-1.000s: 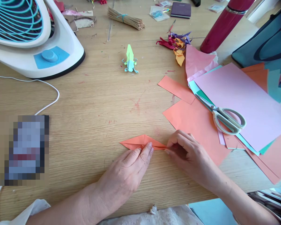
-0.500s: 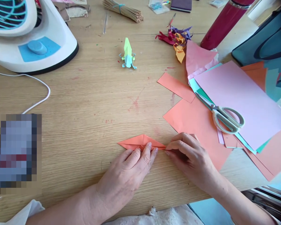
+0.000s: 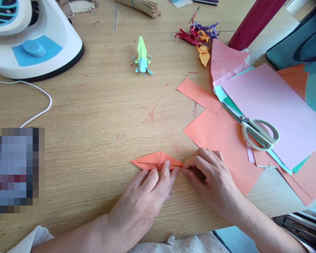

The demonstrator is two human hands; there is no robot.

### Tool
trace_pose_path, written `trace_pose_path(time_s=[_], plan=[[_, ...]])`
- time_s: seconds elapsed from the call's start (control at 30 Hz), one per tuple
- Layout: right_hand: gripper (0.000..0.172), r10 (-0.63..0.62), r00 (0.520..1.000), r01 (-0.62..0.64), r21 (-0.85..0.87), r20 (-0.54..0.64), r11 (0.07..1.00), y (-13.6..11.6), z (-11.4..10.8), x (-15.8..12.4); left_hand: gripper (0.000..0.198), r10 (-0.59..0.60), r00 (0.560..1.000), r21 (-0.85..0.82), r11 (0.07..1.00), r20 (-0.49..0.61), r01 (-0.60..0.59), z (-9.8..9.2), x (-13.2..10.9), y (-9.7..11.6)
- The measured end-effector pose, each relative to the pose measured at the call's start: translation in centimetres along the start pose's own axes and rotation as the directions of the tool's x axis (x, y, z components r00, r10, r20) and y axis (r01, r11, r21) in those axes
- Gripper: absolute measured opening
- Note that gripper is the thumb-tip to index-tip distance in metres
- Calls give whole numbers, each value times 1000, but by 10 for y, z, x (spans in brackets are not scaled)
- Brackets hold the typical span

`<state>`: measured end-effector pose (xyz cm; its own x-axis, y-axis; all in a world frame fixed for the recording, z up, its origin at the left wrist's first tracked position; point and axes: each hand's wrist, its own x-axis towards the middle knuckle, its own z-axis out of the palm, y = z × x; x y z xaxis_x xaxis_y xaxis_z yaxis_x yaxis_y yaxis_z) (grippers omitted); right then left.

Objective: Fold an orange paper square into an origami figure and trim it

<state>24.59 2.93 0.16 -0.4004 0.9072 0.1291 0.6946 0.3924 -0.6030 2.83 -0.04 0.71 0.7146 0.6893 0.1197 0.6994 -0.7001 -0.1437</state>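
Note:
A folded orange paper (image 3: 159, 157), shaped like a long narrow diamond with creases and layers, lies near the front of the table. My left hand (image 3: 144, 189) presses on its lower edge with bent fingers, holding it against the tabletop. Part of the lower edge is hidden under those fingertips. At the paper's right tip, the thumb and index finger of my right hand (image 3: 213, 175) pinch the narrow end. That tip is mostly covered by the fingers.
Orange sheets (image 3: 221, 140), a pink sheet (image 3: 274, 105) and scissors (image 3: 260, 131) lie to the right. Origami figures (image 3: 204, 42), a green-blue paper figure (image 3: 142, 58), a stick bundle (image 3: 142, 7) and a red bottle (image 3: 255, 23) stand farther back. A white fan (image 3: 52, 42) is at left.
My right hand has shifted slightly left along the folded paper's tip, its pinch now closer to my left fingers. The camera view has tilted slightly.

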Motion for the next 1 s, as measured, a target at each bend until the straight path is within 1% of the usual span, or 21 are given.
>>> trace_pose_path(time_s=[0.2, 0.37, 0.57, 0.7, 0.77, 1.0], plan=[[10, 24, 1000, -24, -39, 7, 999, -3, 0, -1, 49, 11, 998, 13, 1000, 64, -12, 1, -3, 3], [14, 41, 999, -39, -89, 13, 995, -6, 1, 0, 54, -6, 996, 12, 1000, 93, 5, 1, -3, 5], [12, 27, 999, -30, -83, -39, 996, -1, 1, -7, 53, -21, 994, 32, 999, 108, 18, -2, -1, 8], [10, -17, 997, 11, -72, -75, 997, 3, -2, -16, 56, -19, 992, 45, 999, 127, 13, -2, 1, 8], [12, -48, 995, 43, -58, -85, 997, 4, -4, -20, 56, -21, 992, 50, 999, 127, 14, -3, 3, 8], [26, -181, 983, 178, -96, -28, 979, 4, -11, -24, 49, -43, 995, 12, 999, 94, 42, -7, 12, 6]])
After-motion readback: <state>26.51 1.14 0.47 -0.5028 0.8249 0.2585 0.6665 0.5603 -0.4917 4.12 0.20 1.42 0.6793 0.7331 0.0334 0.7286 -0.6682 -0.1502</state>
